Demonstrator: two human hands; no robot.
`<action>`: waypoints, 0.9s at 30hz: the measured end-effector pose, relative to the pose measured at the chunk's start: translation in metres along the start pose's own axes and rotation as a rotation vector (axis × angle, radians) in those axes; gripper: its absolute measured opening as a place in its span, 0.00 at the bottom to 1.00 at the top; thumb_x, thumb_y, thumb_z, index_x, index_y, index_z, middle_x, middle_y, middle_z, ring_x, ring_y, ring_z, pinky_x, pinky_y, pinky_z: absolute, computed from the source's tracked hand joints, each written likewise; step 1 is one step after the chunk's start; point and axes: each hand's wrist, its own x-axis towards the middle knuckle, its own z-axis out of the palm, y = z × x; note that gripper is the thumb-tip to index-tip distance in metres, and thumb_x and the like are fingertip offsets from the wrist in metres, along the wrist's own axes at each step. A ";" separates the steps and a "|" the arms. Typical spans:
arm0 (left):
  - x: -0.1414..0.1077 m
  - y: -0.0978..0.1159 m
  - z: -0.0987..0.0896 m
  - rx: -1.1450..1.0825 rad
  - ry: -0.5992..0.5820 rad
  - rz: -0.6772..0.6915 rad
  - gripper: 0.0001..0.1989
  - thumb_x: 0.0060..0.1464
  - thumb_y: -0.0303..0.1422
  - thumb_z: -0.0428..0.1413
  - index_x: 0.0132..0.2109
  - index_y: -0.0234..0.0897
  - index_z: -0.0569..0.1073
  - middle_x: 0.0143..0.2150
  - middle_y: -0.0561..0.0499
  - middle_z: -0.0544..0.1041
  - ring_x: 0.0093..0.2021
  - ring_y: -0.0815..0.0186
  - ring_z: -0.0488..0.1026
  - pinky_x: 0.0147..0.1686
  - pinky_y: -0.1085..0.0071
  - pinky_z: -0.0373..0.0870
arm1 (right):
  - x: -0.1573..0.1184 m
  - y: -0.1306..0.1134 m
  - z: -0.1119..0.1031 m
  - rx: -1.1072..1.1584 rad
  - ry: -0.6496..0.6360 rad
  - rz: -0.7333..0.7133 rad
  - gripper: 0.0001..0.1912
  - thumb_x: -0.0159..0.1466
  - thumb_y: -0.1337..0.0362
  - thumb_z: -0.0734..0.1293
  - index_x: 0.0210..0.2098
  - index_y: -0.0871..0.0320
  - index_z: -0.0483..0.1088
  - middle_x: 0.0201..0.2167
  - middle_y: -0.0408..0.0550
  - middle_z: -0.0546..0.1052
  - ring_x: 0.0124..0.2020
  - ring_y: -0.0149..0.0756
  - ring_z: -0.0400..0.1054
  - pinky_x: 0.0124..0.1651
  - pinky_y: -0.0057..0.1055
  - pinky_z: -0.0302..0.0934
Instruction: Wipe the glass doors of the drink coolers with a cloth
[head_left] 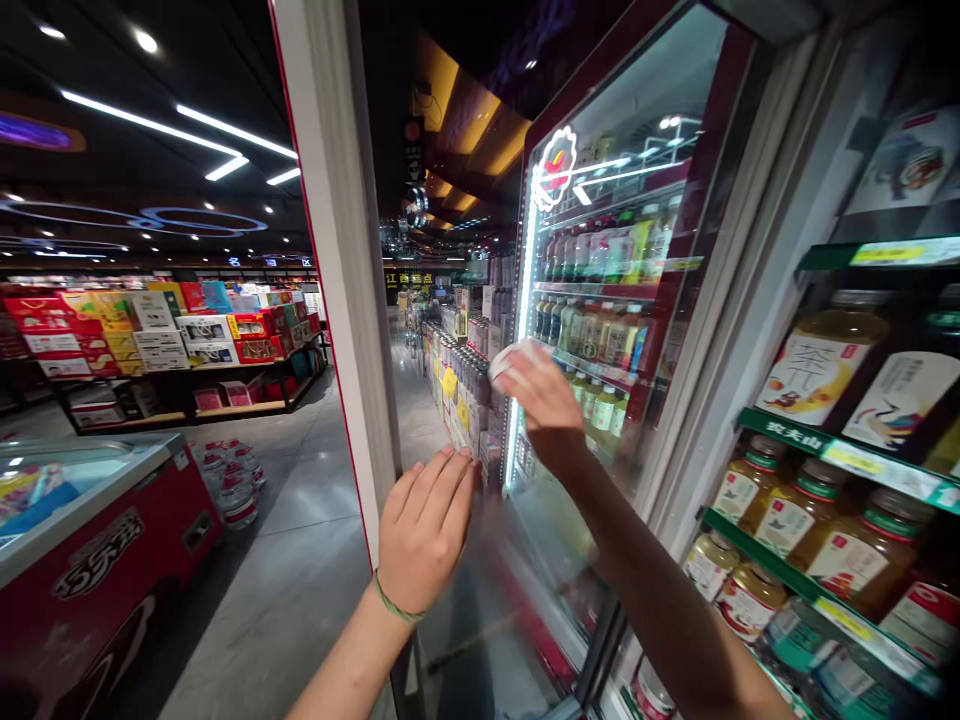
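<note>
A glass fridge door (465, 590) with a pale frame (319, 200) stands swung out in front of me. My left hand (426, 530), a thin green band at its wrist, rests against the glass near the frame with its fingers stretched out and holding nothing. Higher up and to the right, my right hand (546, 405) presses a white cloth or tissue (511, 365) to the pane. Motion blurs that hand slightly, and its palm is hidden. Behind or mirrored in the glass, a lit drinks cabinet (600, 250) shows rows of bottles.
To the right, fridge shelves (795, 560) hold bottled drinks, including a tea bottle (821, 355). At the left stand a red chest freezer (97, 570) and packs of large water bottles (236, 485). Farther back, boxed goods (161, 330) sit on a display.
</note>
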 end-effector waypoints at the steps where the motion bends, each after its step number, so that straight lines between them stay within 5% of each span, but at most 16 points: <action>1: -0.001 -0.001 0.000 -0.015 0.008 0.000 0.16 0.63 0.20 0.54 0.55 0.33 0.78 0.53 0.46 0.83 0.54 0.58 0.79 0.60 0.61 0.65 | 0.004 0.001 0.002 -0.014 0.054 0.043 0.27 0.72 0.76 0.58 0.64 0.48 0.71 0.65 0.45 0.74 0.75 0.40 0.54 0.73 0.48 0.62; 7: -0.009 -0.007 -0.001 -0.196 0.139 -0.006 0.13 0.56 0.16 0.60 0.48 0.29 0.77 0.45 0.41 0.83 0.50 0.57 0.79 0.54 0.59 0.75 | 0.020 0.002 0.008 0.075 -0.083 -0.179 0.29 0.73 0.75 0.60 0.65 0.39 0.67 0.65 0.33 0.74 0.72 0.29 0.58 0.74 0.38 0.60; 10: -0.012 -0.008 -0.003 -0.264 0.220 -0.050 0.13 0.56 0.16 0.59 0.46 0.32 0.76 0.44 0.43 0.80 0.50 0.59 0.78 0.49 0.60 0.79 | 0.034 -0.004 0.006 0.100 0.000 -0.094 0.28 0.73 0.76 0.57 0.67 0.47 0.66 0.69 0.43 0.69 0.76 0.38 0.50 0.76 0.50 0.56; 15: -0.018 -0.009 -0.008 -0.251 0.288 -0.150 0.14 0.56 0.16 0.54 0.42 0.38 0.76 0.42 0.47 0.76 0.47 0.63 0.78 0.46 0.65 0.79 | 0.041 -0.025 0.012 0.094 -0.225 -0.388 0.22 0.73 0.74 0.60 0.61 0.49 0.71 0.62 0.39 0.77 0.76 0.34 0.50 0.74 0.35 0.60; 20: -0.029 -0.012 -0.010 -0.275 0.247 -0.144 0.13 0.55 0.17 0.54 0.40 0.39 0.74 0.40 0.49 0.76 0.44 0.64 0.78 0.44 0.65 0.78 | 0.027 -0.035 0.018 0.142 -0.188 -0.173 0.23 0.75 0.73 0.56 0.62 0.47 0.71 0.64 0.40 0.75 0.75 0.37 0.54 0.75 0.43 0.60; 23: -0.031 -0.013 -0.008 -0.288 0.285 -0.169 0.13 0.53 0.17 0.54 0.39 0.40 0.71 0.39 0.50 0.75 0.43 0.64 0.77 0.43 0.65 0.77 | 0.016 -0.037 0.017 0.218 -0.372 -0.319 0.21 0.76 0.68 0.58 0.61 0.42 0.72 0.63 0.33 0.75 0.72 0.35 0.59 0.75 0.37 0.58; 27: -0.029 -0.015 -0.004 -0.294 0.369 -0.217 0.15 0.52 0.15 0.52 0.39 0.41 0.66 0.38 0.52 0.72 0.40 0.66 0.77 0.41 0.66 0.77 | 0.005 -0.042 0.016 0.090 -0.278 -0.195 0.21 0.75 0.70 0.59 0.60 0.45 0.73 0.62 0.37 0.77 0.72 0.38 0.60 0.75 0.38 0.58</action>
